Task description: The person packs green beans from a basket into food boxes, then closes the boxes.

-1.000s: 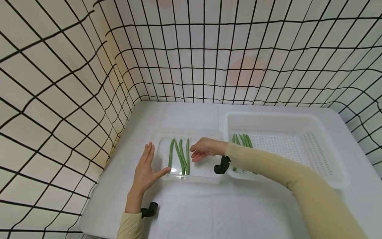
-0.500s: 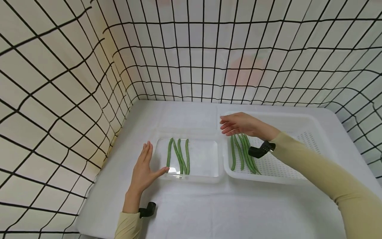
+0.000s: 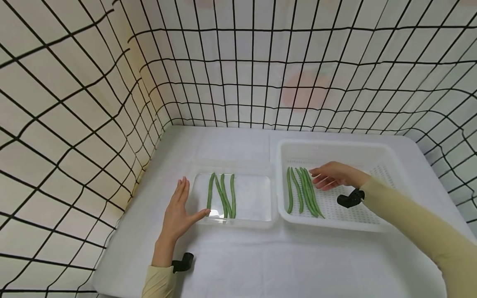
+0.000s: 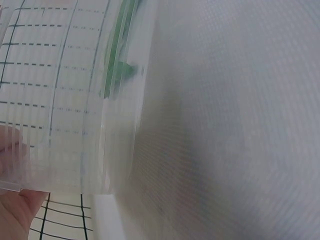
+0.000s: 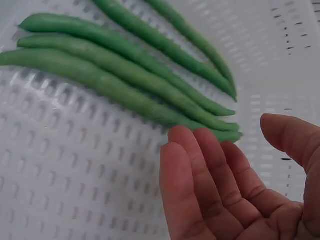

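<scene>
My left hand (image 3: 176, 218) rests against the left side of a clear plastic container (image 3: 257, 224), fingers straight and thumb spread along its near corner. Several green beans (image 3: 210, 191) lie lengthwise in the container's left half. Inside a white perforated basket (image 3: 335, 143) to the right, several more green beans (image 3: 290, 191) lie side by side near its left wall. Just right of them hovers my right hand (image 3: 337, 176), fingers loosely bent and holding nothing. In the right wrist view, its fingertips (image 5: 176, 160) are close to the ends of the nearest beans (image 5: 120, 95); contact cannot be told.
Container and basket stand side by side on a white-covered table (image 3: 238, 265). A black wire grid (image 3: 253, 85) surrounds the back and sides, with pale cloth behind it. Black cameras sit on both wrists. The basket has raised walls.
My right hand has left the clear container, crossed rightward over the basket's far left corner and come down right of the beans there. The left hand has stayed by the container.
</scene>
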`<state>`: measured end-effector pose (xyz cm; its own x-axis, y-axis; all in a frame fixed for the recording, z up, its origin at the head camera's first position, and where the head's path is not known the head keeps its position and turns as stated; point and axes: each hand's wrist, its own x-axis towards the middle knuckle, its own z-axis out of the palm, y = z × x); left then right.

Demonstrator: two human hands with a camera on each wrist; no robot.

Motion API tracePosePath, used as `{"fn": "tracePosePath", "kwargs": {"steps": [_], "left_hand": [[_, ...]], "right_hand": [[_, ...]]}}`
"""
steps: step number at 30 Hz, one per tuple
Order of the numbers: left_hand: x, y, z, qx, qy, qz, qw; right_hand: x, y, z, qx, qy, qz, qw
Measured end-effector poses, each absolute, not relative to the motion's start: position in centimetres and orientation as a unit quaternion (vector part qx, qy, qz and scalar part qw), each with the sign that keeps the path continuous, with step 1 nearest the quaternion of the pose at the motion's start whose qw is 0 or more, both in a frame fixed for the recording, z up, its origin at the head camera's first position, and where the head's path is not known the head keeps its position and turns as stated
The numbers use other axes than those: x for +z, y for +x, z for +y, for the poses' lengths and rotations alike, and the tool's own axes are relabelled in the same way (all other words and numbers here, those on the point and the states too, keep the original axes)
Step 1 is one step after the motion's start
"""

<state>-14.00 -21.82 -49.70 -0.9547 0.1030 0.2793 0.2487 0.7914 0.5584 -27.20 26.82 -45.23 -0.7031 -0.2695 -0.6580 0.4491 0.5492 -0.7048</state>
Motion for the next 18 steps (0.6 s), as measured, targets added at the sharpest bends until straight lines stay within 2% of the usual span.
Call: {"fn": "tracePosePath", "kwargs": {"steps": [7, 18], "left_hand": [[-49.8, -13.9, -21.7, -0.309, -0.093, -0.939, 0.119], [-49.7, -13.9, -21.7, -0.304, -0.090, -0.941, 0.116]], "right_hand": [[-47.5, -26.7, 26.9, -0.511, 0.097, 0.763, 0.384], [-48.4, -26.4, 26.0, -0.481, 0.088, 0.806, 0.334]]}}
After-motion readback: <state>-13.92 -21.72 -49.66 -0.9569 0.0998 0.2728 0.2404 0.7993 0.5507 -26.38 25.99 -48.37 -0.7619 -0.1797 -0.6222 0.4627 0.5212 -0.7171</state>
